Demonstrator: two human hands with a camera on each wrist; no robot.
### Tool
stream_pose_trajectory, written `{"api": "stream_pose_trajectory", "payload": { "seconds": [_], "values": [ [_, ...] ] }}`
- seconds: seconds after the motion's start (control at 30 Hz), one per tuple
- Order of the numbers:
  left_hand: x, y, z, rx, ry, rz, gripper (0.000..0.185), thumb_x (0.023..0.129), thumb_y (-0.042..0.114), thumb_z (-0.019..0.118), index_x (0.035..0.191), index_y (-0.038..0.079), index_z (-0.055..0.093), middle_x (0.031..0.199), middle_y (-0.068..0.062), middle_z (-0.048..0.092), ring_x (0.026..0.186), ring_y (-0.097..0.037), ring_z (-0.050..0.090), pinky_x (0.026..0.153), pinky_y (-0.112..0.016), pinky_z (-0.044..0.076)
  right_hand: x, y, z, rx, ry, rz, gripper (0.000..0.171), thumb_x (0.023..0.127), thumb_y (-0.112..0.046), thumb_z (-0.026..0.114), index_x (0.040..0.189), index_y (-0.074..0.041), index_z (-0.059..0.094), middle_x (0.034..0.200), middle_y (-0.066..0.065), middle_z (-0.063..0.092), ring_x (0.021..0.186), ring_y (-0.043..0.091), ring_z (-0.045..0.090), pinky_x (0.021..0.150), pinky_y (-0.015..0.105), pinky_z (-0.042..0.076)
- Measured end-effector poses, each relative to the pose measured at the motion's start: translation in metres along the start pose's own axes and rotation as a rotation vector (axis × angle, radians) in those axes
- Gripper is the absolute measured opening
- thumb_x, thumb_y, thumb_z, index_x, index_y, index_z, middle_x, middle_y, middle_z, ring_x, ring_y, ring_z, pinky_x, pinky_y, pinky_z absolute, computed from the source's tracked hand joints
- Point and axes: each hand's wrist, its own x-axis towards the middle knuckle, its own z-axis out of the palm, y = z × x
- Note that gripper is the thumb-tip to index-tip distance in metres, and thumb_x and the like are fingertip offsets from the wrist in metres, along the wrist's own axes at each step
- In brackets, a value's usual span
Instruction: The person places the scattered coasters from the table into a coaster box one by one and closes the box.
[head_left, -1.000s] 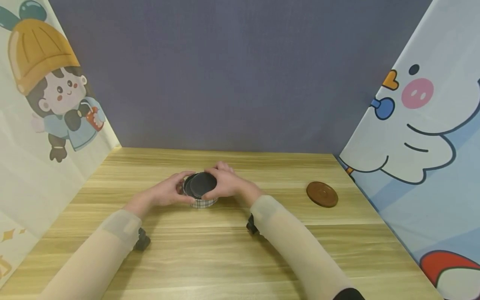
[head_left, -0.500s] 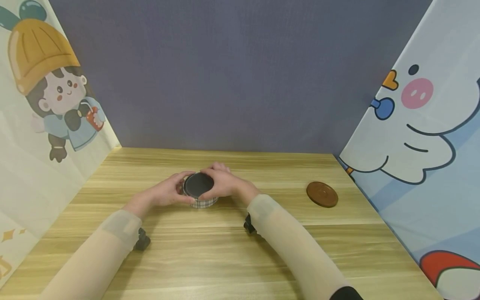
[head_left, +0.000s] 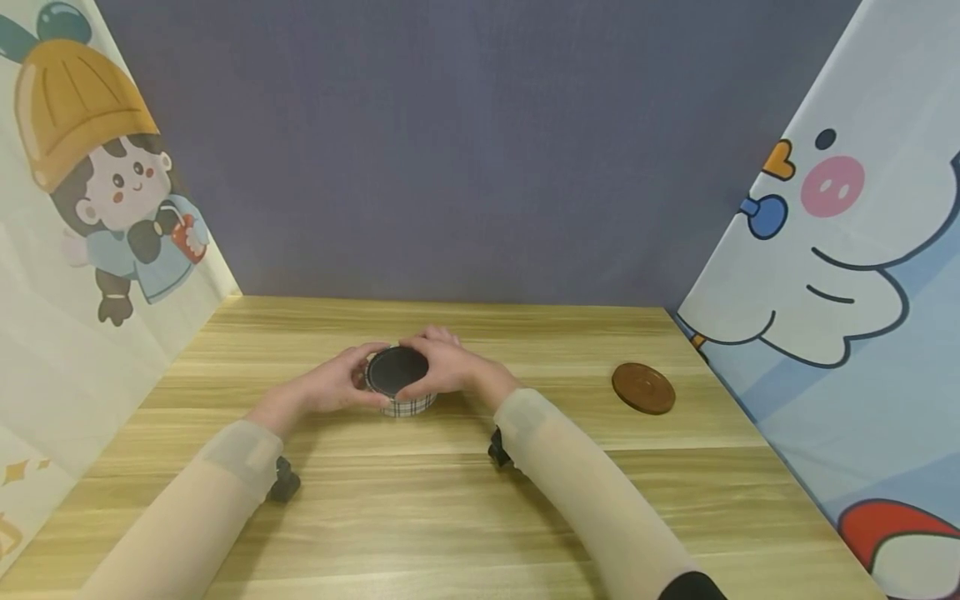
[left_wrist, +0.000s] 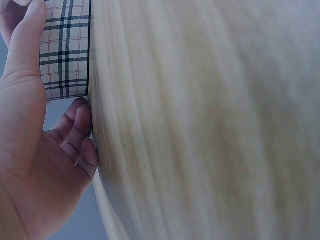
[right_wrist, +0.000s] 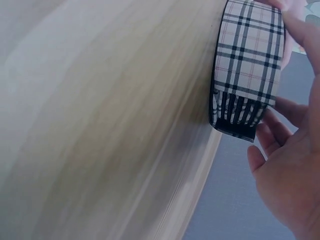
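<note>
I count one plaid tin (head_left: 405, 405) mid-table, one dark lid (head_left: 396, 370) on it. My left hand (head_left: 330, 385) curls around the tin's nine o'clock side; my right hand (head_left: 444, 367) grips the lid. One brown disc (head_left: 643, 388) lies at three o'clock.

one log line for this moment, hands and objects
left hand: grips round plaid tin | right hand: holds dark round lid on tin | round brown coaster: apart, right on wooden table
</note>
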Motion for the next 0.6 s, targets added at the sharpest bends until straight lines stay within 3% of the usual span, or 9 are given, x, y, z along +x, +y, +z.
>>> {"api": "stream_pose_trajectory", "payload": {
  "seconds": [0.33,0.6],
  "values": [
    [0.000,0.000,0.002,0.010,0.014,-0.033,0.103,0.094,0.036,0.090,0.173,0.014,0.027,0.153,-0.027,0.050,0.130,-0.032,0.067,0.113,-0.048,0.054,-0.013,0.010,-0.004,0.058,0.026,-0.007,0.086,0.094,-0.054,0.081,0.167,-0.023,0.047,0.165,0.008,0.043,0.151,0.028,0.041,0.125,0.057,0.042],
    [-0.001,0.003,0.002,0.009,0.030,-0.054,0.105,0.093,0.036,0.092,0.173,0.016,0.027,0.157,-0.029,0.041,0.131,-0.037,0.065,0.117,-0.056,0.051,-0.033,0.023,-0.010,0.068,0.033,-0.020,0.077,0.098,-0.053,0.079,0.164,-0.024,0.050,0.163,0.007,0.046,0.154,0.029,0.043,0.127,0.060,0.040]
  ]
}}
